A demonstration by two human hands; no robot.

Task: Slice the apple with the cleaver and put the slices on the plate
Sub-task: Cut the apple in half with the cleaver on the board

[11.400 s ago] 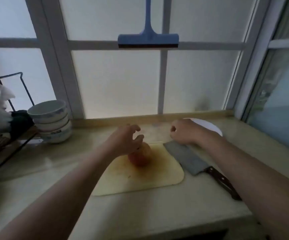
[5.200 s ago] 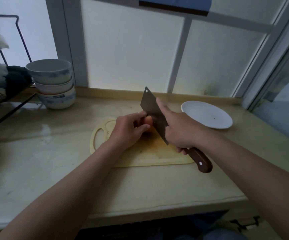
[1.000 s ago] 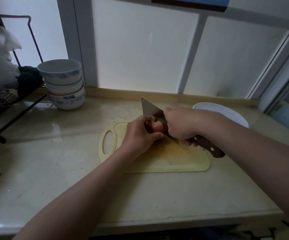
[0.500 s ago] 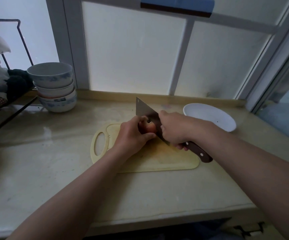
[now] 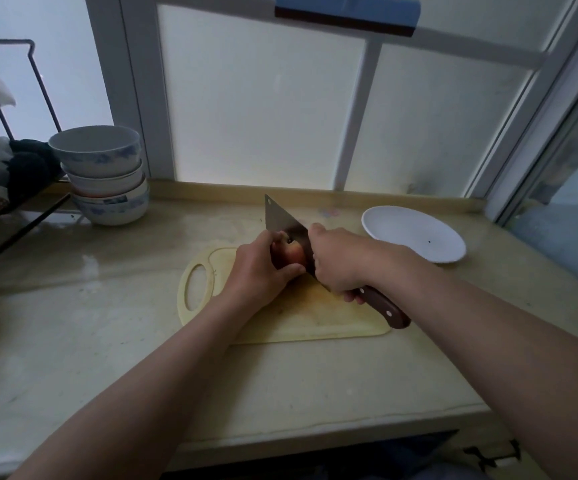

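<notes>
A red apple (image 5: 289,254) sits on the pale yellow cutting board (image 5: 318,317) in the middle of the counter. My left hand (image 5: 258,271) grips the apple from its left side. My right hand (image 5: 341,263) holds the cleaver (image 5: 282,216) by its brown wooden handle (image 5: 386,308). The steel blade stands on edge against the apple's right side, its tip pointing away from me; how deep it sits in the fruit is hidden by my hands. A white plate (image 5: 415,233) lies bare to the right of the board.
A stack of white-and-blue bowls (image 5: 103,174) stands at the back left beside a black wire rack (image 5: 10,216). Frosted window panes run along the back, with a blue squeegee (image 5: 346,12) hanging above. The counter's front edge (image 5: 315,434) is near me.
Both hands keep their grips on apple and cleaver. The view has shifted slightly between frames; the blade stays against the apple with little visible movement.
</notes>
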